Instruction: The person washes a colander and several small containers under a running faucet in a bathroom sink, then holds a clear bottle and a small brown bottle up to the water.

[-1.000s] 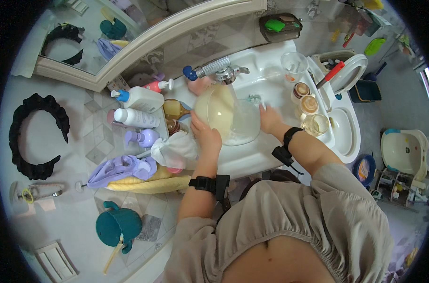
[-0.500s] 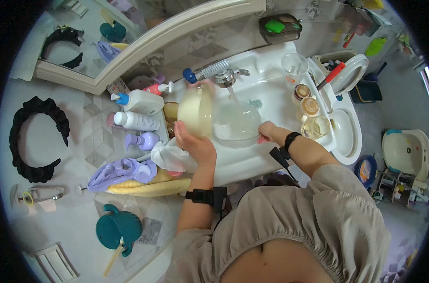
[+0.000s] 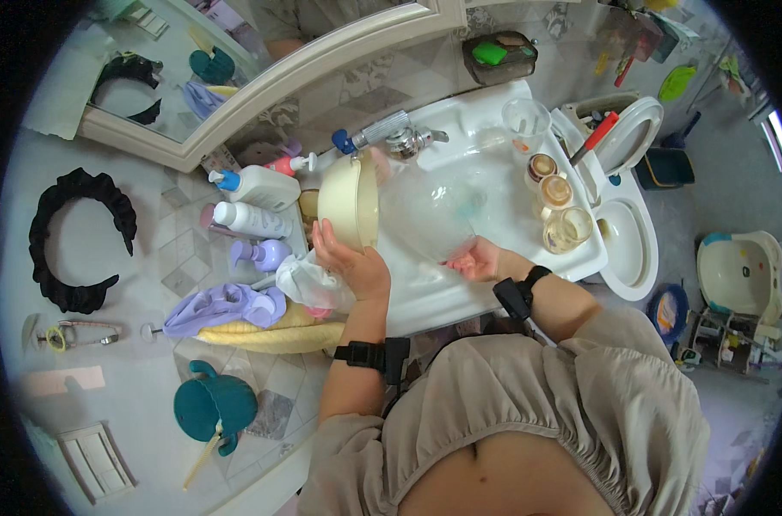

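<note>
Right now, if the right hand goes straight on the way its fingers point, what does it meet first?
Most likely the cream bowl that the left hand holds tilted over the sink; the right hand points left toward it, though depth is unclear.

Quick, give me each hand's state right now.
Left hand: closed, gripping the cream bowl by its rim.
Right hand: open, on the clear bowl in the sink.

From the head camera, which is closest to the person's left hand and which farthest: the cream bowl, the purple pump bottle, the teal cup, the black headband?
1. cream bowl: held in the left hand, tilted on its side at the sink's left edge.
2. purple pump bottle: just left of the hand.
3. teal cup: lower left, on the tiled counter.
4. black headband: far left.
</note>
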Demonstrator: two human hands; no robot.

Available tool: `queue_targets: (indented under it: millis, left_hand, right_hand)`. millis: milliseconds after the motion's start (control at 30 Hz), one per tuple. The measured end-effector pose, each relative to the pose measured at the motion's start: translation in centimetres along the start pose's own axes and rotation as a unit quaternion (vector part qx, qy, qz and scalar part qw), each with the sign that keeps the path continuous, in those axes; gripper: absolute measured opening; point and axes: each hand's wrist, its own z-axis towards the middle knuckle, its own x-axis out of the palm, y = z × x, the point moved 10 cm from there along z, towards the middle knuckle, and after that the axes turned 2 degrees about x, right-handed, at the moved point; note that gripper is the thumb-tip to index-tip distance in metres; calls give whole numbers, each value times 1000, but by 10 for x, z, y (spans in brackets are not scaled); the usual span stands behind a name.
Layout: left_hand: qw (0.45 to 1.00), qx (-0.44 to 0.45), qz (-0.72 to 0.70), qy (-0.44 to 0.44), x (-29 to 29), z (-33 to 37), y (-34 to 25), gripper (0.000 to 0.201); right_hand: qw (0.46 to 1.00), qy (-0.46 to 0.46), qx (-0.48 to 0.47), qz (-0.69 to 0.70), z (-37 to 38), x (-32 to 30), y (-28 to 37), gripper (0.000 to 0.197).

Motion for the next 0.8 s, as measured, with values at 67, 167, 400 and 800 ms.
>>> queue_targets:
  millis: [67, 167, 400, 800]
  left_hand:
    - [1000, 9, -2, -5, -1, -1, 0, 66]
    - [1000, 6, -16, 4, 0, -3, -4, 67]
    - [1000, -1, -21, -4, -5, -5, -5, 68]
    - [1000, -5, -24, -15, -5, -4, -3, 69]
  right_hand:
    - [999, 24, -1, 41, -2, 26, -6, 31]
    - [993, 73, 2, 91, 0, 36, -5, 34]
    - [988, 108, 2, 109, -3, 43, 4, 28]
    - [993, -64, -98, 29, -5, 26, 42, 36]
